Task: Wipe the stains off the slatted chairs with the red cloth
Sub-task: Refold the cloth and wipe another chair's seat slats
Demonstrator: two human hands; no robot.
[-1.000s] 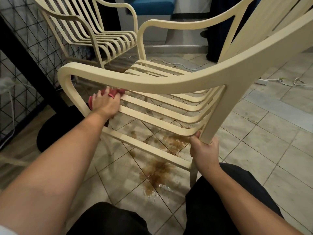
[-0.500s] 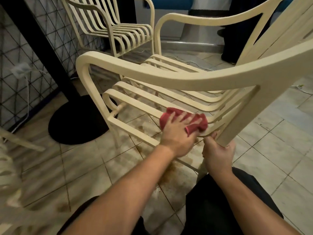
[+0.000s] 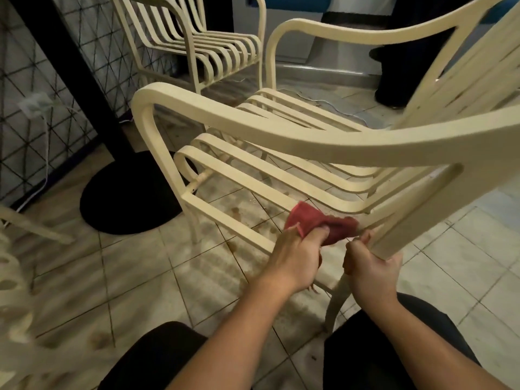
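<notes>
Cloth (image 3: 318,220) — red, gripped by left hand (image 3: 292,257) — on chair (image 3: 281,136); right hand (image 3: 371,266) clasps its post (image 3: 408,220).

The room was dim, with a soft yellowish light. The floor tiles (image 3: 464,263) on the right looked brighter and paler than those on the left. The chair (image 3: 281,139) in the middle was fairly sharp, but its back at the top right was smeared. The other chair (image 3: 11,291) at the left edge was very blurry. Straight lines bent near the edges.
</notes>
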